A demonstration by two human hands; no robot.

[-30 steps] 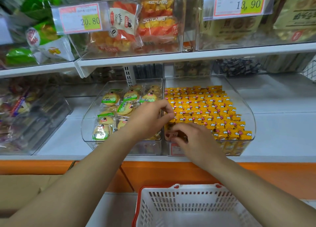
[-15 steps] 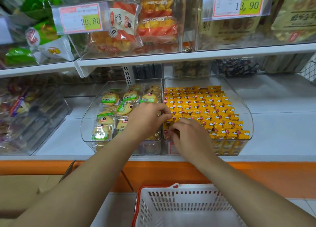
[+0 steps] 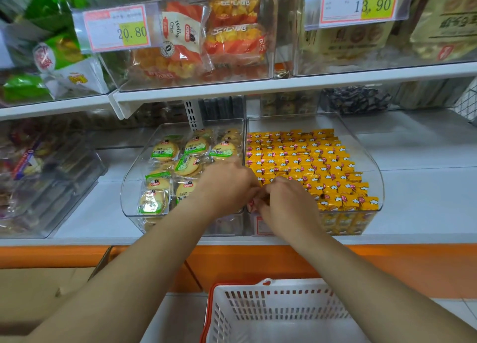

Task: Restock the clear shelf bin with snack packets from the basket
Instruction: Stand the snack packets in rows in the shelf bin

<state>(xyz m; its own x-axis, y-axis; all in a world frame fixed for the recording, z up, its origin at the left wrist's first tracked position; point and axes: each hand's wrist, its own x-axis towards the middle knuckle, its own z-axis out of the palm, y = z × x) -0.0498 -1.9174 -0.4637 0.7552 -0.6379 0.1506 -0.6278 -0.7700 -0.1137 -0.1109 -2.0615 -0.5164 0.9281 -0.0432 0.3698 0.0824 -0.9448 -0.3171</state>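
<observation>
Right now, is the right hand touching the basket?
Apart. Head view: the right hand is up at the clear bin, orange shelf front between it and the basket.

Snack packets [image 3: 309,162] showing yellow-orange, each carrying white cloud shapes and a red-pink mark, repeating in rows. Clear bin [image 3: 373,162] reading colourless, see-through. Basket [image 3: 271,306] showing white slotted walls, red rim. Biscuit packs [image 3: 165,150] showing pale yellow rounds under green-and-white labels with a small red logo. Shelf [image 3: 426,200] reading white; band [image 3: 387,265] beneath it running orange. Price tags [image 3: 117,27] showing white with red borders, a yellow-green patch behind dark digits. Upper bags [image 3: 180,40] showing orange, red and white; far-left bags [image 3: 51,56] showing green.
</observation>
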